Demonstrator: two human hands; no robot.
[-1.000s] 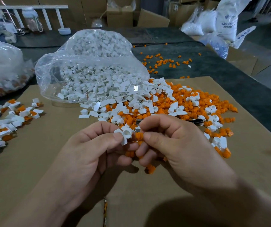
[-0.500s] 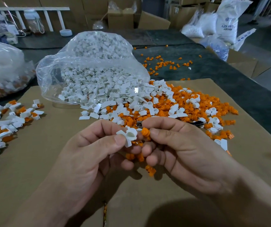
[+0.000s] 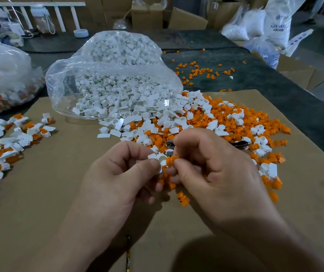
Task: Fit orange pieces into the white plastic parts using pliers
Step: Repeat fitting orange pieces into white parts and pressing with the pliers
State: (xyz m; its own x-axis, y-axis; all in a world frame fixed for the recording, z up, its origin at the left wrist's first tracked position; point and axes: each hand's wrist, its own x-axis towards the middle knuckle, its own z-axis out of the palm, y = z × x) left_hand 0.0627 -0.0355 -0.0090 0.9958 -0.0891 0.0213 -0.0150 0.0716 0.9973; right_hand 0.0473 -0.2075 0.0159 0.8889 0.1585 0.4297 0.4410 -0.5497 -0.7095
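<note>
assembled pieces (image 3: 4,142) scattered far left on cardboard (image 3: 49,193). left hand (image 3: 118,177) pinches white part (image 3: 160,159) between thumb and forefinger; right hand (image 3: 216,173) pinches orange piece (image 3: 170,160), touching white part's ring. pliers (image 3: 239,143) lie in mixed pile (image 3: 225,118) behind right hand (mostly hidden).

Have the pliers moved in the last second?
No. The black-handled metal pliers lie in the same spot on the brown cardboard sheet, behind the right hand.

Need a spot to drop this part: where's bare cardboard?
Bare cardboard lies between the assembled pile and the left hand, and right of the right hand, near its wrist. Crowded: the loose pile behind both hands, up to the bag.
</note>
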